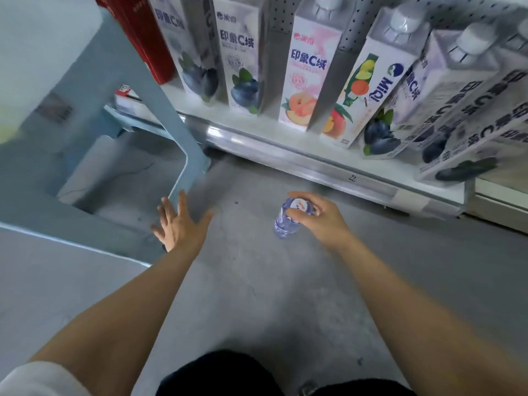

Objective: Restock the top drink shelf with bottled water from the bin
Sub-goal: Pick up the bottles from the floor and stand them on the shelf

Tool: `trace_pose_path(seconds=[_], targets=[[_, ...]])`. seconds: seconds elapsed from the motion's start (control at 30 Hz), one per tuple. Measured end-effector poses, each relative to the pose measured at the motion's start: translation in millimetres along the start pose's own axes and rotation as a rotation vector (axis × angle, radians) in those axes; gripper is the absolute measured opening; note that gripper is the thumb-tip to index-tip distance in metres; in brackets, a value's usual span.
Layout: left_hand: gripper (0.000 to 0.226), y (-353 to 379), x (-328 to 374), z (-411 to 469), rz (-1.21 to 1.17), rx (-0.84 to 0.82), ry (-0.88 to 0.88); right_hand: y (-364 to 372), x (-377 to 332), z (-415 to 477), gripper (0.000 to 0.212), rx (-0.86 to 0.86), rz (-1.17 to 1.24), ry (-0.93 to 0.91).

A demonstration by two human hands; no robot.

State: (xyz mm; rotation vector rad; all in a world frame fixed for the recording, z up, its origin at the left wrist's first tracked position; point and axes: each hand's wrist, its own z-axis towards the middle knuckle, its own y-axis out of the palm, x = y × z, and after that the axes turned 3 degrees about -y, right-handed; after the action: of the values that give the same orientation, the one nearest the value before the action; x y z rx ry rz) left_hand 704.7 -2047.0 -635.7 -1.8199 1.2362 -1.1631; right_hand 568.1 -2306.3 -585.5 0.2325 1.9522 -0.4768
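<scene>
The right hand (317, 220) grasps 1 bottle (284, 227) at its neck, long axis near upright, over the floor. The shelf (314, 164) lies ahead and above, nearest this hand. The left hand (178, 225) is spread and released by the bin (165, 110).

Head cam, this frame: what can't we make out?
1. Top shelf: out of frame. Only the carton shelf shows, and the top edge cuts it off.
2. Bin: cut by the left edge and blurred inside, so I can't tell if any bottles are in it.
3. Water bottle: the right hand covers its neck, and the label is blurred.
4. Left hand: motion-blurred, so contact with the bin's rim is unclear.
</scene>
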Motion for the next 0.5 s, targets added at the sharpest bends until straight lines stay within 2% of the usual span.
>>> trace_pose_path(seconds=[0.1, 0.2, 0.5], targets=[[0.091, 18, -12, 1, -0.15, -0.092, -0.104, -5, 8, 5, 0.031, -0.062, 0.058, -0.021], [0.091, 29, -22, -12, -0.127, -0.127, -0.169, -7, 10, 3, 0.035, -0.066, 0.078, -0.025], [0.091, 38, 0, -11, -0.213, -0.179, 0.008, -2, 6, 25, 0.034, 0.046, 0.139, -0.021]])
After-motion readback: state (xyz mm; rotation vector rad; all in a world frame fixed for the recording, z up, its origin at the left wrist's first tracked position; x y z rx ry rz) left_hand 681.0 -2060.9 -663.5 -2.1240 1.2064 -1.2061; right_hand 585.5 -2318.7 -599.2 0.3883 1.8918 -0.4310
